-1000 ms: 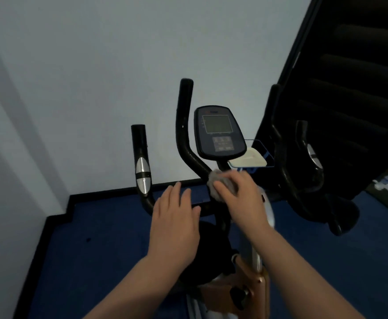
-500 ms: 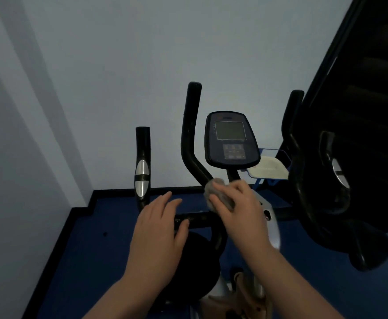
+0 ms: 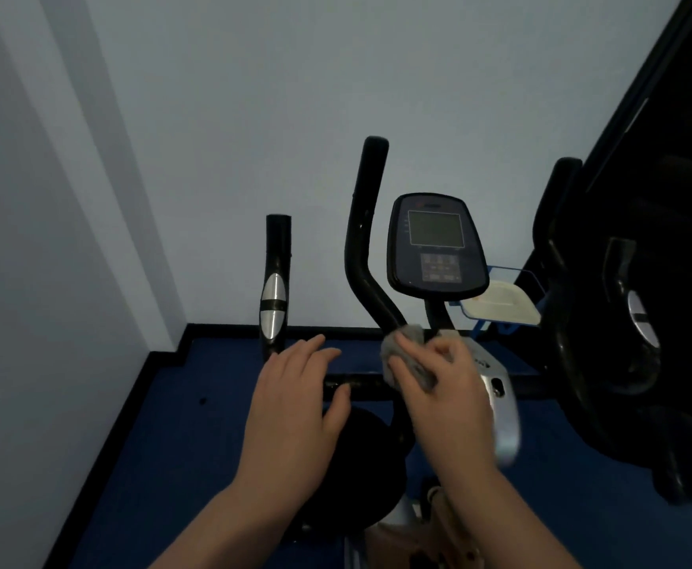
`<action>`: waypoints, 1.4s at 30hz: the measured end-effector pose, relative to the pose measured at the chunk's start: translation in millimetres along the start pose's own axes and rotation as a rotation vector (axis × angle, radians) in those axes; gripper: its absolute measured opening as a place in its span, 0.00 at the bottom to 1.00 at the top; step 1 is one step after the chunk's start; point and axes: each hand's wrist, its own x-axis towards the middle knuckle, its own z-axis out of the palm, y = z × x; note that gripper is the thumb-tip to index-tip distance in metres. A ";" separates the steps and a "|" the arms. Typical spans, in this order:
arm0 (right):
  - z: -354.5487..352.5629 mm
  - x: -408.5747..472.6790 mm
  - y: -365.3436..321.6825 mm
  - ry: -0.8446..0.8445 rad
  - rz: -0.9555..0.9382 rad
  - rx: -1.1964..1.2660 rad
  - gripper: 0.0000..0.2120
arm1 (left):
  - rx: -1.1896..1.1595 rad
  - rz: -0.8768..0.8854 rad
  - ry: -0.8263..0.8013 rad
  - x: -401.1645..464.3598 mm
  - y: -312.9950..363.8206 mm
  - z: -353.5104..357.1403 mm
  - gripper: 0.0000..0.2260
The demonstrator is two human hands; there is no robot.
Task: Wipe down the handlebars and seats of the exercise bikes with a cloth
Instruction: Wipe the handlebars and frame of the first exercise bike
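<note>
Pale walls behind an exercise bike; the right hand (image 3: 445, 388) still pinches a grey cloth (image 3: 404, 351) at the handlebar's (image 3: 363, 256) base, one o'clock from the flat, loosely spread left hand (image 3: 295, 400), so wiping continues.

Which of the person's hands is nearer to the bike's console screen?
Right. The right hand, holding the grey cloth, is just below the console; the left hand rests further left, over the crossbar.

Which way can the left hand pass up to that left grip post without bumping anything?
Free gap between the black left grip post and the curved black handlebar. Crowded right of it: grey cloth, right hand, oval console. Left hand sits below.
</note>
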 end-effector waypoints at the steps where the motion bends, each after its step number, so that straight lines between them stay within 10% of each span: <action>1: -5.0 -10.3 2.2 -0.015 0.020 0.034 0.14 | -0.003 0.004 0.001 -0.6 0.2 -0.2 0.19; 42: -20.2 -62.1 -2.2 0.022 0.377 0.126 0.09 | -0.052 0.119 -0.071 0.6 -0.5 -4.9 0.15</action>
